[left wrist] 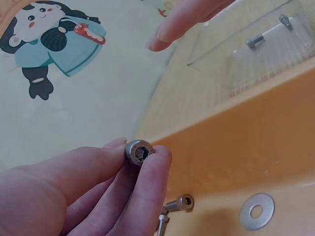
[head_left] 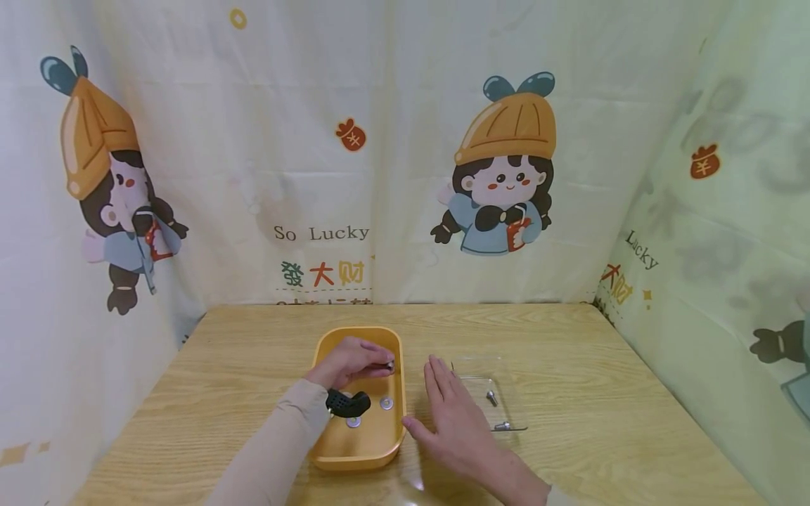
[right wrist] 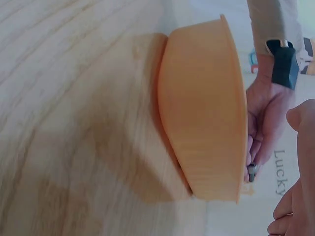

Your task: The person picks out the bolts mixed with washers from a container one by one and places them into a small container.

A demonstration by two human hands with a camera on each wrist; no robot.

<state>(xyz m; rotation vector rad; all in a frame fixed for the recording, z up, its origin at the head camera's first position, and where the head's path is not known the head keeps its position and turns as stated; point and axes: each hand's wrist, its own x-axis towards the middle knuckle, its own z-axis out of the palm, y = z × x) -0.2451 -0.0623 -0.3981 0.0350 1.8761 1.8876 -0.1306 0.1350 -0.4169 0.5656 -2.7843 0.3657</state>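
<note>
My left hand (head_left: 354,360) reaches over the orange bin (head_left: 357,464), thumb and fingers pinching a hex socket head bolt (left wrist: 140,152) by its head. The left wrist view shows the bolt's hex recess facing the camera; its shank is hidden behind the fingers. Below, on the bin floor, lie a washer (left wrist: 257,211) and socket head bolts (left wrist: 179,202). Another washer (head_left: 354,422) shows near the bin's middle in the head view. My right hand (head_left: 455,422) has straight fingers and holds nothing, between the bin and a clear plastic tray (head_left: 481,378).
Two bolts (head_left: 491,398) lie in the clear tray on the right. Bin and tray stand on a wood-grain table (head_left: 607,414). A printed curtain (head_left: 405,176) closes off the back and both sides. A black wrist strap device (head_left: 349,403) sits on the left wrist.
</note>
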